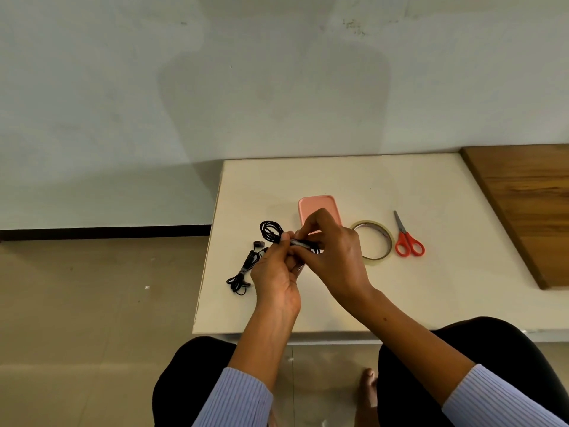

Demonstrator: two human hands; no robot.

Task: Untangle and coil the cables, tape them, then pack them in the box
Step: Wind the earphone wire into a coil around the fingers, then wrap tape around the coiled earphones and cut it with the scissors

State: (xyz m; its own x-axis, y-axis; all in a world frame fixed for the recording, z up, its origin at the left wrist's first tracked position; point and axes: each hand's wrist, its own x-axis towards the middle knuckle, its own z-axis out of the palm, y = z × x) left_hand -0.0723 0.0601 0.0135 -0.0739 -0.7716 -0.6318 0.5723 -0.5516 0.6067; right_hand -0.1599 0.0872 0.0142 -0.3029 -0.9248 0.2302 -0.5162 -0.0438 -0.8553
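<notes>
- Black coiled cable (271, 231) — your left hand (275, 280) and right hand (334, 252) both grip it above the white table (431, 288), wrapping tape.
- Next, pack it into the pink box (317, 204) — earphones (246, 266) too.

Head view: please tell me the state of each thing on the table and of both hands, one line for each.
Held cable: coiled, lifted between both hands, tape being wrapped at its middle.
Second cable: bundled, lying on the table, untouched.
Pink box: lying flat behind the hands; open or closed cannot be told.
Tape roll: flat on the table, untouched.
Scissors: closed, lying on the table.
Left hand: grip shut on held cable.
Right hand: grip shut on held cable.
</notes>
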